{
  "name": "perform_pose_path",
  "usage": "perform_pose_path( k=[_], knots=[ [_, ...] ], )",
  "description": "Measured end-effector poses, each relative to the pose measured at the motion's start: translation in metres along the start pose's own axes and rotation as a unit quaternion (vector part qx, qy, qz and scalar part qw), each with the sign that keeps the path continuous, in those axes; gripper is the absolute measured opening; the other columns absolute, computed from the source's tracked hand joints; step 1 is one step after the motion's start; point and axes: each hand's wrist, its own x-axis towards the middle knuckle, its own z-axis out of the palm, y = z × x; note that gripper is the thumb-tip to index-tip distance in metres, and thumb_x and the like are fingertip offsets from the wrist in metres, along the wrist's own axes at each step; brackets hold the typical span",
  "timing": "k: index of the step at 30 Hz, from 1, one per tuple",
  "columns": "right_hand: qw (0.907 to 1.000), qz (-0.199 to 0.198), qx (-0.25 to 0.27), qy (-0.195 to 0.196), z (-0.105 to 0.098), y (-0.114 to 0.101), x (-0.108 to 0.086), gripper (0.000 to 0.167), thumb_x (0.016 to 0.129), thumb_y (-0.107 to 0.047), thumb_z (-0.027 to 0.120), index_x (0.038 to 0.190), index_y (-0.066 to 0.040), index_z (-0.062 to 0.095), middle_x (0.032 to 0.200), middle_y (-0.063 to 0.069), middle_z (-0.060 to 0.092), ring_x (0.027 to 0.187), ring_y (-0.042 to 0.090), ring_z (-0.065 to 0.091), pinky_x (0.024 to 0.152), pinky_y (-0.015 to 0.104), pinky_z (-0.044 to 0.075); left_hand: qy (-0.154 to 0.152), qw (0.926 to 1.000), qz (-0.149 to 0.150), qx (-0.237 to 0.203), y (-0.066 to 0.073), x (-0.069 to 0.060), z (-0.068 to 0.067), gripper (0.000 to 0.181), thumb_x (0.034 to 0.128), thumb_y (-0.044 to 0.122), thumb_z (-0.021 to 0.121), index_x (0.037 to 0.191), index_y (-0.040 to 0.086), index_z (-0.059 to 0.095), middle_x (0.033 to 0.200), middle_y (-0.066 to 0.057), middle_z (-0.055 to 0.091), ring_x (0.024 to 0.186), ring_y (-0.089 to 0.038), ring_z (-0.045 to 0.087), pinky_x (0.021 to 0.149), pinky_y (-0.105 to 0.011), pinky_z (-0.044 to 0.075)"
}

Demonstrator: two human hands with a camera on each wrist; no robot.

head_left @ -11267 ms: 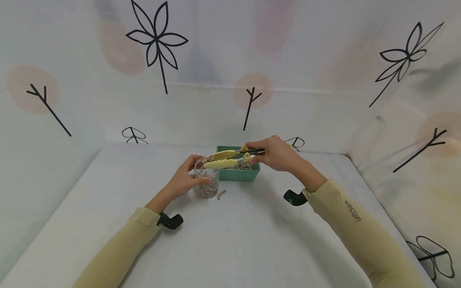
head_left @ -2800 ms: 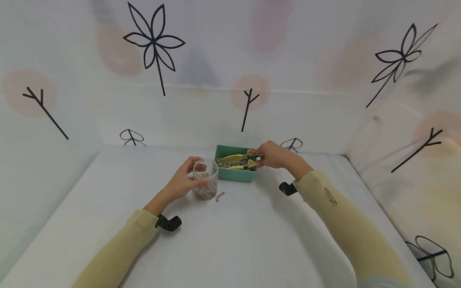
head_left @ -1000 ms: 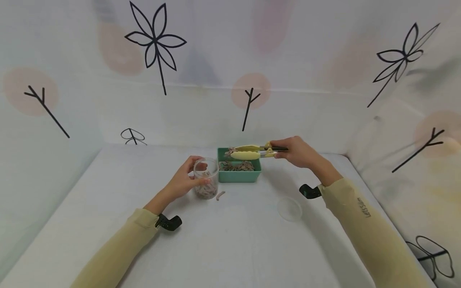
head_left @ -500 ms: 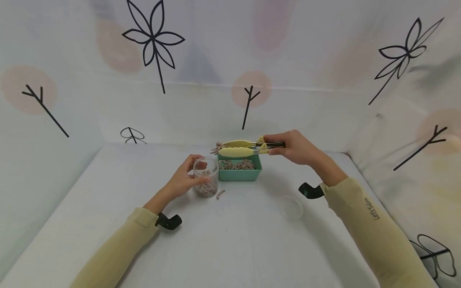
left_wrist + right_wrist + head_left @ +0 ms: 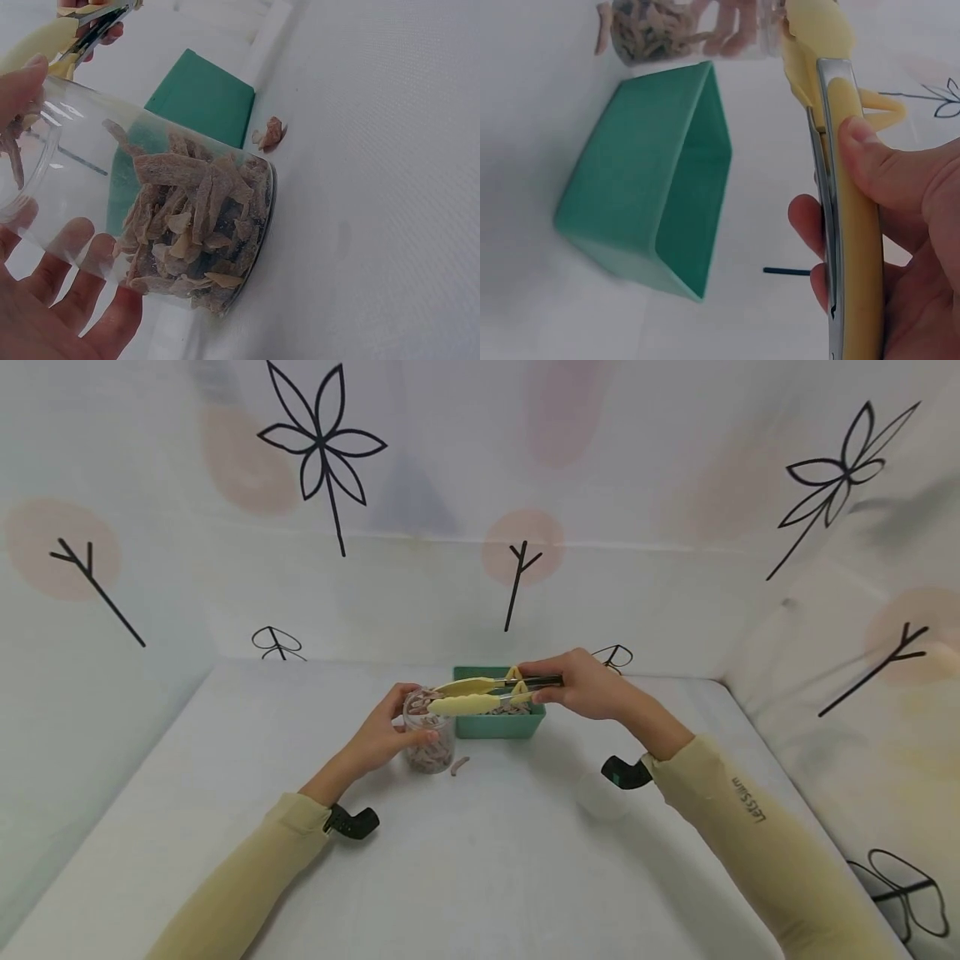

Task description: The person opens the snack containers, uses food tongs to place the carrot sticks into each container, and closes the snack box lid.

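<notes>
My left hand (image 5: 378, 739) grips a clear jar (image 5: 431, 756), its fingers round the side. Brown, dried-looking strips (image 5: 202, 217) fill the jar's lower part. In my right hand (image 5: 592, 689) is a pair of yellow-tipped metal tongs (image 5: 851, 225), thumb on one arm and fingers on the other. The tong tips are at the jar's mouth, with more strips between them. Just right of the jar stands a green rectangular box (image 5: 498, 727), with strips partly hidden behind the tongs. One loose strip (image 5: 460, 766) lies on the table by the jar's base.
A faint, clear round disc (image 5: 603, 797) lies flat on the white table (image 5: 480, 877), below the right wrist. Behind the table hangs a pale backdrop (image 5: 420, 593) with drawn flowers and twigs.
The tongs dipped into the green box, rose with strips, then moved left and down to the jar's mouth. The left hand and jar have stayed in place.
</notes>
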Motion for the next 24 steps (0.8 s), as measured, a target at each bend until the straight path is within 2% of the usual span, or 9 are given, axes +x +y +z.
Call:
perform_pose_path(
  k=[10, 15, 19, 24],
  knots=[
    [0.9993, 0.014, -0.033, 0.0, -0.001, -0.006, -0.003, 0.052, 0.093, -0.011, 0.071, 0.142, -0.002, 0.054, 0.129, 0.013, 0.064, 0.097, 0.016, 0.065, 0.079, 0.034, 0.054, 0.006, 0.9998, 0.017, 0.01, -0.001, 0.0, 0.001, 0.069, 0.0867, 0.02, 0.08, 0.142, 0.013, 0.04, 0.135, -0.012, 0.054, 0.126, -0.031, 0.049, 0.097, -0.049, 0.048],
    [0.9991, 0.023, -0.035, 0.004, -0.003, -0.007, -0.007, 0.055, 0.093, -0.012, 0.071, 0.144, -0.004, 0.052, 0.133, 0.013, 0.062, 0.1, 0.018, 0.064, 0.083, 0.037, 0.052, 0.004, 0.9998, 0.019, 0.003, -0.001, 0.0, 0.001, 0.069, 0.0867, 0.019, 0.08, 0.142, 0.013, 0.04, 0.136, -0.013, 0.054, 0.127, -0.031, 0.049, 0.098, -0.052, 0.047],
    [0.9982, 0.036, -0.043, 0.023, -0.008, 0.004, -0.012, 0.058, 0.093, -0.012, 0.072, 0.146, -0.003, 0.049, 0.135, 0.014, 0.06, 0.107, 0.022, 0.064, 0.089, 0.043, 0.053, 0.001, 0.9998, 0.018, -0.008, -0.001, 0.0, 0.002, 0.068, 0.087, 0.017, 0.08, 0.141, 0.012, 0.04, 0.137, -0.016, 0.053, 0.129, -0.032, 0.047, 0.1, -0.053, 0.045],
    [0.9934, 0.078, -0.078, 0.032, -0.009, 0.027, -0.016, 0.059, 0.093, -0.012, 0.072, 0.145, 0.0, 0.049, 0.135, 0.017, 0.06, 0.106, 0.025, 0.063, 0.091, 0.045, 0.051, 0.002, 0.9996, 0.023, -0.014, -0.001, 0.0, 0.002, 0.067, 0.0878, 0.015, 0.079, 0.141, 0.009, 0.039, 0.139, -0.022, 0.052, 0.129, -0.034, 0.047, 0.099, -0.054, 0.044]
  ],
)
